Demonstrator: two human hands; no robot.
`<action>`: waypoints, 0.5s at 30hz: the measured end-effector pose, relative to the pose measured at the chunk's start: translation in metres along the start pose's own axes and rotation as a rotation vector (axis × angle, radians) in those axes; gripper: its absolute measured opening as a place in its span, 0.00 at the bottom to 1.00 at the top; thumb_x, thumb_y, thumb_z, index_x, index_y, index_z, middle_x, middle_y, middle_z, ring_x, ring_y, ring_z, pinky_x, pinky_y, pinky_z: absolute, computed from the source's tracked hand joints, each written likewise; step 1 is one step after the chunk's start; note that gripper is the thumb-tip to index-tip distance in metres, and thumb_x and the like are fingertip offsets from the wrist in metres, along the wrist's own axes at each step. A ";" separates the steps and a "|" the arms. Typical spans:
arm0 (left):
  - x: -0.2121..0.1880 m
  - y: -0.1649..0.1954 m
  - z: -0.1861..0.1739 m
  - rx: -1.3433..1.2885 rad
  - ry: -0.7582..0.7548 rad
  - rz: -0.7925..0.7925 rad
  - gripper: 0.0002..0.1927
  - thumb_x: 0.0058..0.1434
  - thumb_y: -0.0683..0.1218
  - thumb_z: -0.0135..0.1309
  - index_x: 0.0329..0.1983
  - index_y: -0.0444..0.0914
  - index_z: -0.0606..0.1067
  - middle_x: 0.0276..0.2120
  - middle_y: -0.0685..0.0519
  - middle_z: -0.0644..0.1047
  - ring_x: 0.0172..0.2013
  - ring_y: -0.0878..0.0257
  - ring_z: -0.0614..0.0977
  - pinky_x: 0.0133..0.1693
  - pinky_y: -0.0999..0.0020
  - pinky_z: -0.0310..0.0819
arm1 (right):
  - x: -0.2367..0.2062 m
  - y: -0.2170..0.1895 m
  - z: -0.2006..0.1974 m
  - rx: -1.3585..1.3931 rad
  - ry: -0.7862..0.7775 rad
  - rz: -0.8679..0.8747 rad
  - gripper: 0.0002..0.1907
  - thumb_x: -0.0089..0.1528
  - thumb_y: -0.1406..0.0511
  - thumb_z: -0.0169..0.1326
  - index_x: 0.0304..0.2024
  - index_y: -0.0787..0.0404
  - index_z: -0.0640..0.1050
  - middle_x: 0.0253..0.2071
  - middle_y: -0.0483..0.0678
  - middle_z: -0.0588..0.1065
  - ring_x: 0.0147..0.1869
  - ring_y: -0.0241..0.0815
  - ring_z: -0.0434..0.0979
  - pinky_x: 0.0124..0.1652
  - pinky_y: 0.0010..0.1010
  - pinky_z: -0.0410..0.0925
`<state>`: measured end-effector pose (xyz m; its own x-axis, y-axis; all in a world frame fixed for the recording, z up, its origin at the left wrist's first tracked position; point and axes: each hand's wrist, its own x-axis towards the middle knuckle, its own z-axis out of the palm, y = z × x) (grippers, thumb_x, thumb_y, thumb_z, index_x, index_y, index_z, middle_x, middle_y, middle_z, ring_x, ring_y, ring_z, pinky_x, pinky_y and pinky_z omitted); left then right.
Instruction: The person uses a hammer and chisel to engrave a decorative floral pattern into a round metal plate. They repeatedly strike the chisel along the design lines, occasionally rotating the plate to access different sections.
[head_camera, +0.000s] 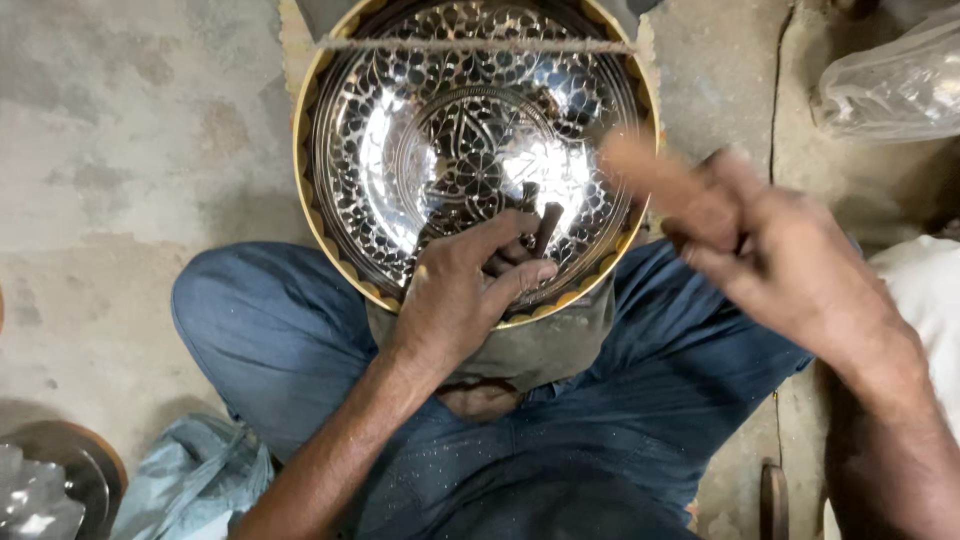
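Between the person's crossed legs, propped on a dark pad on the lap, a round engraved metal plate tilts up toward the camera, bare concrete floor lying open to its left and a clear plastic bag off its right rim. Its brass-coloured rim rings a shiny silver face cut with black floral tracery. Left hand grasps a small dark chisel against the plate's lower face; right hand is clenched on a blurred wooden mallet just off the right rim.

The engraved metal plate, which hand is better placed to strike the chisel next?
Right hand: it holds the wooden mallet raised beside the plate, while the left hand pins the chisel against it.
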<state>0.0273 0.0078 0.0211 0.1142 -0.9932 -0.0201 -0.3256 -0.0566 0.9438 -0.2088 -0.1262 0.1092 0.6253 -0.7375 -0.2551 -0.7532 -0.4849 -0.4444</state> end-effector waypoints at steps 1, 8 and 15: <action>0.000 0.000 0.001 0.011 -0.013 -0.026 0.20 0.62 0.51 0.61 0.56 0.42 0.76 0.34 0.53 0.84 0.33 0.65 0.88 0.30 0.68 0.86 | -0.001 0.001 0.001 -0.113 -0.067 0.035 0.19 0.60 0.65 0.61 0.51 0.60 0.71 0.40 0.59 0.81 0.36 0.50 0.85 0.34 0.39 0.80; 0.001 -0.005 0.000 0.065 -0.033 -0.036 0.18 0.62 0.51 0.63 0.52 0.41 0.77 0.33 0.53 0.84 0.33 0.66 0.88 0.30 0.69 0.85 | 0.003 0.005 0.011 -0.083 -0.204 0.184 0.16 0.64 0.65 0.59 0.53 0.57 0.71 0.37 0.57 0.82 0.33 0.48 0.83 0.30 0.36 0.80; 0.001 -0.006 -0.001 0.027 -0.050 -0.003 0.19 0.63 0.51 0.62 0.55 0.42 0.76 0.33 0.54 0.84 0.32 0.66 0.87 0.31 0.69 0.86 | 0.002 0.005 0.010 0.172 0.090 -0.259 0.23 0.62 0.69 0.58 0.57 0.69 0.68 0.43 0.62 0.79 0.43 0.52 0.83 0.38 0.39 0.79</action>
<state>0.0301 0.0075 0.0162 0.0688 -0.9968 -0.0399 -0.3504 -0.0616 0.9346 -0.2099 -0.1252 0.0978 0.7655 -0.6422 -0.0407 -0.5209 -0.5814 -0.6250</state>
